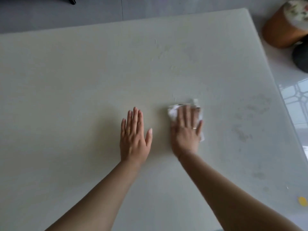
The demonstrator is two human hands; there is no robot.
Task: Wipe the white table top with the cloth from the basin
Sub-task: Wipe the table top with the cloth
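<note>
The white table top (66,97) fills most of the head view. My right hand (186,130) lies flat on a crumpled white cloth (173,112) near the table's middle and presses it onto the surface; the hand is blurred. The cloth sticks out beyond my fingertips and along the right side of the hand. My left hand (135,135) rests flat on the table just left of it, fingers together, palm down, holding nothing. Faint wet streaks (166,52) and smudges (256,107) show on the table farther back and to the right. No basin is in view.
A brown stool with a floral cushion (286,22) stands off the table's far right corner, a dark round object (301,55) beside it. A small yellow thing (302,201) lies at the table's near right edge. Glossy floor tiles (296,100) run along the right.
</note>
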